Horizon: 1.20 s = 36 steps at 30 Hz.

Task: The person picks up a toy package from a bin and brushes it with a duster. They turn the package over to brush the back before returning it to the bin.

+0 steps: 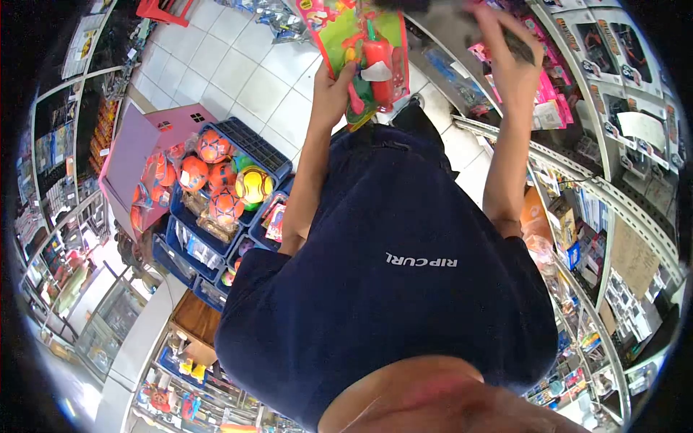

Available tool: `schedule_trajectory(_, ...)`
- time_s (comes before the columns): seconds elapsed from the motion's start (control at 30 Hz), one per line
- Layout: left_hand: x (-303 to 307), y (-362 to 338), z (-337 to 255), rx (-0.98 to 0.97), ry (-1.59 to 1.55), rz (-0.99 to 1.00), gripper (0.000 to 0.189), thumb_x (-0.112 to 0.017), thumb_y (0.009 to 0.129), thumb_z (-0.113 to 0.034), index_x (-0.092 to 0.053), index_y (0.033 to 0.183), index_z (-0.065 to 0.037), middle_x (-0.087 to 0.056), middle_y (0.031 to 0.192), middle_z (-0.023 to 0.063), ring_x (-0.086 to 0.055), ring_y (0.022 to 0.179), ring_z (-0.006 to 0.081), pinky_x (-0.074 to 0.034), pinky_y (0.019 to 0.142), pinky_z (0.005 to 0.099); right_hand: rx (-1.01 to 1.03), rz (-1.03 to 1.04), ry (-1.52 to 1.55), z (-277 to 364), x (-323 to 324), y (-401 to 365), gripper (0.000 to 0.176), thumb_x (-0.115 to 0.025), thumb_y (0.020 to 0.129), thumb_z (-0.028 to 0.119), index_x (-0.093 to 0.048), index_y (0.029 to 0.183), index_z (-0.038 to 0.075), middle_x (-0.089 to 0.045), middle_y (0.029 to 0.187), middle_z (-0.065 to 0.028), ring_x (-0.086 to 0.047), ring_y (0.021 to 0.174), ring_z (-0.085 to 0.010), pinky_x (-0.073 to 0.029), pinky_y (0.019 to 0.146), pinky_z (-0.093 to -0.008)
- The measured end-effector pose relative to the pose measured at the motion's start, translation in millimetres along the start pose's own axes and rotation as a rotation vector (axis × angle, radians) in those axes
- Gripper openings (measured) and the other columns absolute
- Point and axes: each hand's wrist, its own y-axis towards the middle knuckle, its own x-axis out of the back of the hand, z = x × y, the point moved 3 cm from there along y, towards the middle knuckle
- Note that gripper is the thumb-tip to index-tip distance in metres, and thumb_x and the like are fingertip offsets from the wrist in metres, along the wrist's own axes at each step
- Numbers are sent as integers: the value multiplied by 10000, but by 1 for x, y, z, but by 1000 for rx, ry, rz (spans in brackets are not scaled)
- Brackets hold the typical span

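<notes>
My left hand [334,92] is closed on the edge of a carded toy pack [361,50] with a green and pink backing. Through its clear plastic show a red bottle-like piece [377,61], a green piece and a small pink one. A white label or paper scrap sits on the front. My right hand [514,65] is raised at the upper right, near pink packs [550,94] on a shelf. Its fingers are apart and bent, partly blurred, and I make out nothing held in them. A dark patch shows between them.
Blue crates [249,144] at left hold several orange balls and a yellow ball [254,185], beside a pink panel [133,155]. A metal shelf rail [577,173] runs along the right, with boxed goods [599,47] above. A red stool [164,10] stands on the white-tiled floor [245,76].
</notes>
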Motion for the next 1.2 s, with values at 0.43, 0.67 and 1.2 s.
schedule_trajectory(0.43, 6, 6, 6, 1, -210, -66, 244, -499, 858, -76, -487, 1090, 0, -575, 989, 68, -552, 887, 147, -452, 765, 270, -11, 146, -135, -20, 14, -3, 172, -551, 843, 149, -659, 893, 25, -626, 751, -8, -519, 632, -61, -413, 584, -195)
schedule_trajectory(0.67, 18, 6, 1, 66, -425, -141, 256, -505, 858, -106, -464, 1091, -8, -572, 987, 85, -570, 883, 173, -484, 755, 305, 45, -97, -23, -1, 20, -15, 210, -594, 822, 230, -667, 865, 37, -626, 755, 11, -515, 667, -59, -425, 605, -213)
schedule_trajectory(1.2, 21, 8, 7, 32, -605, -286, 287, -495, 880, -196, -462, 1086, 1, -564, 985, 93, -568, 903, 197, -483, 769, 349, 212, 435, -102, 24, -22, -16, 147, -608, 801, 127, -653, 867, 3, -646, 829, -99, -610, 761, -175, -461, 720, -274)
